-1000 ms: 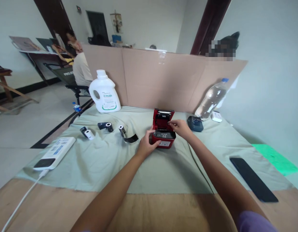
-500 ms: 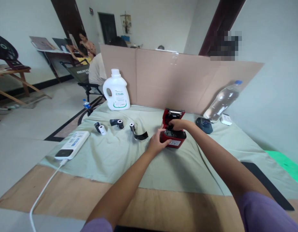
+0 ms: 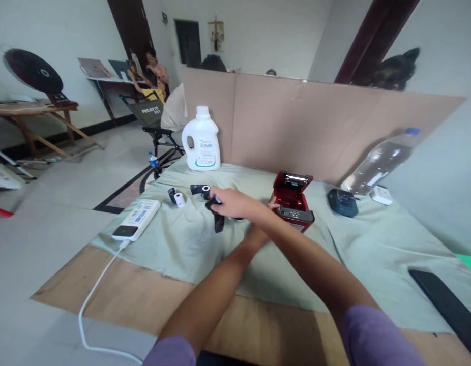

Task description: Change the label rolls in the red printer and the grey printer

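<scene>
My right hand (image 3: 233, 203) reaches across my left arm and is closed on a paper roll (image 3: 218, 223) with a dark strip hanging down from it. Below this hand a bit of another dark strip (image 3: 238, 218) shows, mostly covered. My left hand (image 3: 271, 204) grips the left side of a red portable printer (image 3: 296, 216), partly hidden behind my right forearm. The printer's lid (image 3: 294, 178) stands up and its red inside is visible. Left of my right hand lie a dark and white roll (image 3: 205, 191) and a white roll (image 3: 179, 200) with a dark end.
A white power strip (image 3: 138, 218) with a cable lies at left. A white jug (image 3: 202, 140) stands before the cardboard screen (image 3: 277, 122). At right are a black device (image 3: 342, 202), a leaning clear bottle (image 3: 380, 162) and a black phone-like slab (image 3: 445, 300). People sit beyond.
My right hand has come out of the printer and swung left over my left arm, now with a dark paper roll in it. My left hand stays on the printer. The view has shifted left.
</scene>
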The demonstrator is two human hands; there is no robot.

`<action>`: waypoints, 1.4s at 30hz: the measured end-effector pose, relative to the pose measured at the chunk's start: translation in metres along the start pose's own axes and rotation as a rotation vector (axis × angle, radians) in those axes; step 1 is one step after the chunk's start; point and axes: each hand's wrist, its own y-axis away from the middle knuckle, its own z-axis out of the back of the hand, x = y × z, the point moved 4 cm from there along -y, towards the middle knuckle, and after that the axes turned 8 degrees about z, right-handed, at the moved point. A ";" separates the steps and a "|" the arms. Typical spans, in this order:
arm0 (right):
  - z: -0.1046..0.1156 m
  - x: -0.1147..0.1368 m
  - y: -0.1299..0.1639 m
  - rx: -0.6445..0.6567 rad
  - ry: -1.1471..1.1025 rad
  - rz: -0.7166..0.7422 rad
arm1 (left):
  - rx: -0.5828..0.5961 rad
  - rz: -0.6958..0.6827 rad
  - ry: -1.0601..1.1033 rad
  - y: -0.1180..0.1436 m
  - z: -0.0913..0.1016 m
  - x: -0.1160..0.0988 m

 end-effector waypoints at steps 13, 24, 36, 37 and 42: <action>-0.021 -0.041 -0.046 -0.003 0.229 -0.264 | 0.028 -0.183 0.072 -0.004 -0.009 0.014; -0.025 -0.082 -0.016 -0.264 -0.083 -0.375 | 0.039 -0.171 0.004 0.003 -0.001 0.002; 0.070 -0.126 0.171 -0.891 -0.964 -0.414 | -0.196 -0.109 -0.196 0.010 0.011 -0.006; 0.074 -0.130 0.181 -0.901 -0.904 -0.458 | -0.224 -0.078 -0.212 0.008 0.017 -0.010; 0.083 -0.142 0.202 -0.931 -0.753 -0.567 | -0.292 0.238 -0.703 -0.012 0.092 -0.031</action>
